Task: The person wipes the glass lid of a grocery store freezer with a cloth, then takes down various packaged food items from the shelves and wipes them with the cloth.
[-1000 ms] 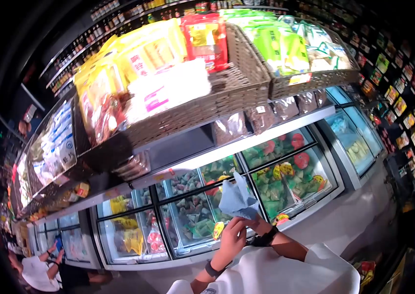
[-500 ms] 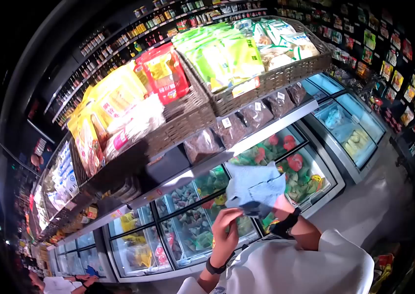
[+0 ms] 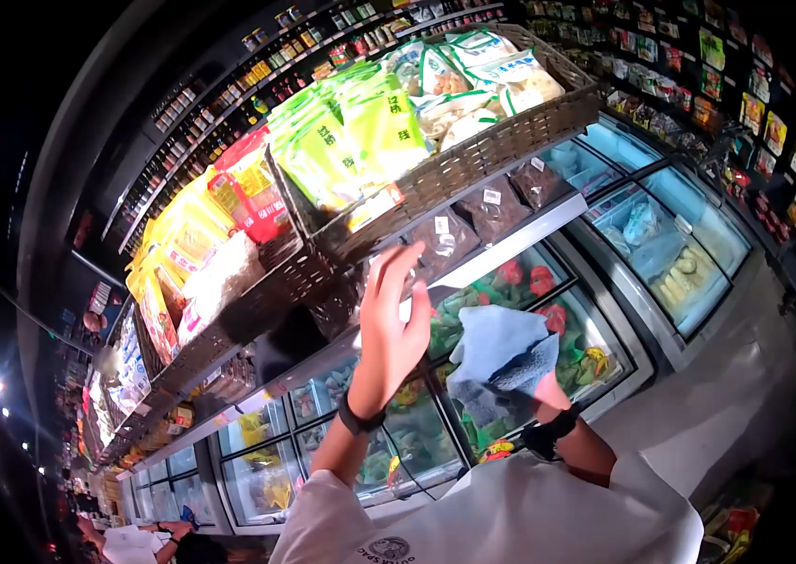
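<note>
My left hand (image 3: 392, 324) is raised with its fingers stretched out and the thumb apart, and nothing is in it. Behind its fingertips are clear bags of dark brown dried goods (image 3: 445, 240) on a ledge. My right hand (image 3: 549, 393) grips a light blue-grey cloth (image 3: 501, 338), which covers most of the fingers. Part of the cloth is in dark shadow, and it hangs over the glass lid of a chest freezer (image 3: 595, 348). Green and red packages show through the glass.
Above the freezers, a wicker basket (image 3: 501, 136) holds green and white packets, and another basket (image 3: 257, 301) holds yellow and red ones. More freezers (image 3: 680, 249) stand to the right. Bottle shelves line the back. Another person's arms (image 3: 172, 531) show at lower left.
My left hand has let go of the cloth, moved up and to the left, and opened. The right hand still has the cloth. The view has shifted a little.
</note>
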Motion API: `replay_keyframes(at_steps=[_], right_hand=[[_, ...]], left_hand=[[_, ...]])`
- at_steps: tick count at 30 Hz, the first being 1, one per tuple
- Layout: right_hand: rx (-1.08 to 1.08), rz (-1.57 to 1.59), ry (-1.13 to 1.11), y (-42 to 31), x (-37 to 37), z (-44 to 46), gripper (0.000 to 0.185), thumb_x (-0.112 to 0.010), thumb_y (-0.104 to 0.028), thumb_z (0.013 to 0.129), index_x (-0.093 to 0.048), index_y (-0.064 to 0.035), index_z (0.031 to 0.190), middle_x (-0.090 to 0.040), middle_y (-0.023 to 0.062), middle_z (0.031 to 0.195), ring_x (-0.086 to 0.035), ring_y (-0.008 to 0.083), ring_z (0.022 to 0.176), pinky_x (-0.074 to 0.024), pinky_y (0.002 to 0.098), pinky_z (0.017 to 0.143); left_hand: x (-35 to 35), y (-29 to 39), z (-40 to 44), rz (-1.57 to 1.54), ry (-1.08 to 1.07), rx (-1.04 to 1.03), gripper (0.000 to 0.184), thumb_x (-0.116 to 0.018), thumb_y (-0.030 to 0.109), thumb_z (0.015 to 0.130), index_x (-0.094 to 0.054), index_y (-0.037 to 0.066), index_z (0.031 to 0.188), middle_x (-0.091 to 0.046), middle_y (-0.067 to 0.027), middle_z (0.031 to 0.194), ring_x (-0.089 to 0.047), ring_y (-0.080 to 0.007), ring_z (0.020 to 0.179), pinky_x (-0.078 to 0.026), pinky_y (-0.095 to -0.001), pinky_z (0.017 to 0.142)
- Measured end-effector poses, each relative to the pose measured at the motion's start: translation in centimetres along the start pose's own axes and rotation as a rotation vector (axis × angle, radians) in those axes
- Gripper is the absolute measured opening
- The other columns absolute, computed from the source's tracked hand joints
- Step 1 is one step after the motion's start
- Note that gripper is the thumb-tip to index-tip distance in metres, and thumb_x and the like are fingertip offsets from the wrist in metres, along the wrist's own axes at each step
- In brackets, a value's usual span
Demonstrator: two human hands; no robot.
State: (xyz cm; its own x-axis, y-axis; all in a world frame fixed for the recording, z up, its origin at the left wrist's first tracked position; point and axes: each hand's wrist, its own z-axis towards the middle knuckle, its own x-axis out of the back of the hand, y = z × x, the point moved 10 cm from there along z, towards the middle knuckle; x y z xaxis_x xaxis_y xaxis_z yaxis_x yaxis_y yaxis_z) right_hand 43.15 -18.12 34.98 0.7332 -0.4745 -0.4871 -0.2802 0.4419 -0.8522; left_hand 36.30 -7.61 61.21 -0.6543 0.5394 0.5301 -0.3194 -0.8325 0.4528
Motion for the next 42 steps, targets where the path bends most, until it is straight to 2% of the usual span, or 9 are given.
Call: replay_keyframes(at_steps=[3, 4, 7, 12, 14, 22, 27, 37, 42], right_hand=[[0.021, 0.209, 0.036, -3.5, 1.9, -0.5, 0.058, -0.051, -0.048, 0.099, -0.048, -0.0099, 0.142, -0.056, 0.0112, 0.138, -0.053, 0.0296, 0.127, -0.0397, 0.0456, 0.111], [0.032, 0.283, 0.068, -3.9, 2.8, -0.9, 0.058, -0.051, -0.048, 0.099, -0.048, -0.0099, 0.142, -0.056, 0.0112, 0.138, -0.053, 0.0296, 0.127, -0.0397, 0.0457, 0.111], [0.054, 0.493, 0.202, -3.9, 6.4, -3.0, 0.058, -0.05, -0.049, 0.099, -0.047, -0.0099, 0.142, -0.055, 0.0113, 0.138, -0.053, 0.0298, 0.127, -0.0397, 0.0458, 0.111], [0.07, 0.636, 0.351, -3.3, 10.3, -7.2, 0.059, -0.049, -0.049, 0.099, -0.047, -0.0099, 0.143, -0.055, 0.0114, 0.139, -0.052, 0.03, 0.128, -0.0397, 0.0461, 0.111], [0.073, 0.658, 0.396, -3.3, 11.5, -8.5, 0.059, -0.049, -0.05, 0.099, -0.047, -0.0099, 0.143, -0.055, 0.0114, 0.139, -0.052, 0.0301, 0.128, -0.0397, 0.0462, 0.111], [0.074, 0.723, 0.496, -2.8, 13.8, -11.8, 0.061, -0.047, -0.051, 0.099, -0.046, -0.0099, 0.144, -0.054, 0.0115, 0.14, -0.052, 0.0304, 0.129, -0.0396, 0.0466, 0.111], [0.089, 0.742, 0.504, -2.8, 13.9, -12.4, 0.062, -0.046, -0.052, 0.099, -0.046, -0.0099, 0.144, -0.054, 0.0116, 0.141, -0.052, 0.0306, 0.129, -0.0396, 0.0469, 0.112], [0.146, 0.736, 0.48, -4.0, 12.2, -12.0, 0.063, -0.045, -0.054, 0.1, -0.045, -0.0099, 0.145, -0.053, 0.0118, 0.143, -0.051, 0.031, 0.13, -0.0395, 0.0474, 0.112], [0.166, 0.715, 0.487, -4.5, 11.7, -12.3, 0.064, -0.044, -0.055, 0.1, -0.044, -0.0099, 0.146, -0.052, 0.0119, 0.143, -0.051, 0.0313, 0.131, -0.0395, 0.0476, 0.112]], left_hand=[[-3.2, 2.2, 7.8, 0.063, -0.025, -0.258, 0.038, -0.06, 0.001, 0.089, -0.059, 0.002, 0.127, -0.062, -0.0228, 0.118, -0.06, -0.0422, 0.113, -0.049, -0.0423, 0.097], [-4.7, 1.1, 10.9, 0.082, -0.1, -0.146, 0.036, -0.06, 0.001, 0.089, -0.06, 0.002, 0.125, -0.063, -0.0237, 0.116, -0.06, -0.0417, 0.112, -0.049, -0.042, 0.096], [-9.2, -3.0, 19.3, 0.237, -0.281, -0.136, 0.04, -0.058, 0.024, 0.092, -0.06, 0.006, 0.127, -0.065, -0.026, 0.114, -0.063, -0.0422, 0.108, -0.05, -0.0462, 0.095], [-16.1, -8.8, 26.5, 0.67, -0.576, -0.175, 0.051, -0.061, 0.03, 0.091, -0.057, 0.007, 0.136, -0.062, -0.0247, 0.126, -0.06, -0.0403, 0.118, -0.049, -0.0459, 0.099], [-18.1, -13.9, 28.2, 0.714, -0.576, -0.172, 0.046, -0.062, 0.03, 0.088, -0.061, 0.006, 0.128, -0.065, -0.0254, 0.12, -0.063, -0.0407, 0.113, -0.05, -0.047, 0.096], [-21.2, -15.2, 30.2, 0.952, -0.63, -0.037, 0.047, -0.072, 0.04, 0.083, -0.069, 0.005, 0.114, -0.073, -0.0209, 0.108, -0.07, -0.0352, 0.104, -0.055, -0.046, 0.088], [-23.3, -15.9, 30.0, 1.125, -0.695, -0.279, 0.03, -0.063, 0.037, 0.096, -0.068, 0.01, 0.108, -0.074, -0.015, 0.097, -0.072, -0.0322, 0.095, -0.056, -0.0423, 0.077], [-22.3, -15.4, 29.5, 1.088, -0.646, -0.445, 0.021, -0.06, 0.03, 0.093, -0.073, 0.013, 0.093, -0.074, -0.0137, 0.094, -0.071, -0.0338, 0.092, -0.055, -0.0459, 0.078], [-16.8, -11.2, 29.9, 1.008, -0.501, -0.554, 0.023, -0.056, 0.032, 0.096, -0.071, 0.015, 0.092, -0.072, -0.0145, 0.082, -0.071, -0.0345, 0.082, -0.054, -0.0463, 0.074]])
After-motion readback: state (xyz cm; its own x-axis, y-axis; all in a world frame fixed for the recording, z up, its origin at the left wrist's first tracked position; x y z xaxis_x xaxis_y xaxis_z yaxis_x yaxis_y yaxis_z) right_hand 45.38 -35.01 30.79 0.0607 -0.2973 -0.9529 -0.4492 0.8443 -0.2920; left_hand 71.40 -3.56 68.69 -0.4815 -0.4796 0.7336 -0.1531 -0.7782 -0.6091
